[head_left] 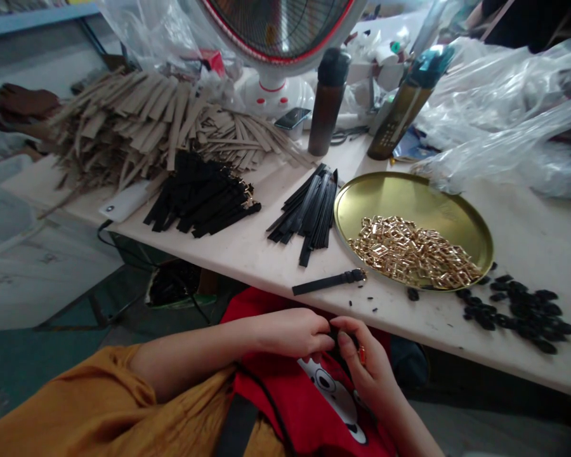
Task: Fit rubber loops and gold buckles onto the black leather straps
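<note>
Low over my lap, just off the table's front edge, both my hands meet. My left hand [297,333] has its fingers curled inward, pinching a black strap piece [334,335] that is mostly hidden. From the other side, the thumb and fingers of my right hand [365,362] close on the same black piece; an orange-red ring is on one finger. Nearest on the table lies one black strap [321,284] with a gold buckle end. Behind it, plain black straps [314,206] are fanned out beside a gold tray [394,190] bearing many small gold buckles [413,251].
Small black loops [528,311] are heaped on the right. To the left are black straps with gold ends [200,197] and a big pile of beige strips [128,120]. Behind stand a fan [276,95], a dark bottle [329,105], another bottle [400,114] and plastic bags [504,108].
</note>
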`<state>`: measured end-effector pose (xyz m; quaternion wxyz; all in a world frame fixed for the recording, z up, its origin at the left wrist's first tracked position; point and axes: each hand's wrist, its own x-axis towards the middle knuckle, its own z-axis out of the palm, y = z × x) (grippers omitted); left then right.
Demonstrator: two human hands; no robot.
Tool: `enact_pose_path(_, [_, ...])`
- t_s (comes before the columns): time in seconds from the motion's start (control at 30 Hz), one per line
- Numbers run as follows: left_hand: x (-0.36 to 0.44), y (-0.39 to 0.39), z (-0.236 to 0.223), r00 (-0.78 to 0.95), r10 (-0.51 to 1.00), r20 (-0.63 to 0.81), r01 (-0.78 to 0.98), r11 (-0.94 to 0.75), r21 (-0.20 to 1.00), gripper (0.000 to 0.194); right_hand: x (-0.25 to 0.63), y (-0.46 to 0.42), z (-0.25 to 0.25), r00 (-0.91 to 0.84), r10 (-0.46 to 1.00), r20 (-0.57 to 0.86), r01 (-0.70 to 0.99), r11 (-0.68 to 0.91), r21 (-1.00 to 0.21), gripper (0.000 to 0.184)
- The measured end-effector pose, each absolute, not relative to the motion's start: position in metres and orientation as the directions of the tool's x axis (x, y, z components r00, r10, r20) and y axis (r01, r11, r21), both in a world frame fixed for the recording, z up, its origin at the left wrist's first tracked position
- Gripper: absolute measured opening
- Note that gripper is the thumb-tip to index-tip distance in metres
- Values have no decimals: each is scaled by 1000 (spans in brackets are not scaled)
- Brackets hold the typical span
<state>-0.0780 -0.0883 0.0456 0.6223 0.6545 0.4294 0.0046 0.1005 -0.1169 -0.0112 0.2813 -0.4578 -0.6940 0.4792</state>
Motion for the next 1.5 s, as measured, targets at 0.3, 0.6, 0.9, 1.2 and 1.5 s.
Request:
enact_pose_path(0.3, [-74, -92, 51, 668, 555, -496, 596, 0, 803, 28, 98, -125, -8, -440, 897, -35, 306, 113, -945, 22])
enact_pose_path(0.6, [-75, -80, 65, 627, 673, -392, 636, -151, 757, 30, 102, -112, -9, -234, 972, 4, 298, 76, -952, 27])
enact_pose_path(0.9, [-85, -53, 64, 626, 660, -415, 570, -23, 821, 26, 86, -78, 0, -275, 957, -96, 133, -61, -989, 34])
enact_pose_path(1.2, [-90, -49, 68, 654, 597, -465, 498, 124, 859, 34, 87, -74, 10, -358, 926, -122, 223, -42, -974, 35])
enact_pose_path(1.5, [-96, -37, 66, 684, 566, -460, 411, 222, 884, 24, 96, -53, -2, -261, 948, -183, 154, -147, -977, 38])
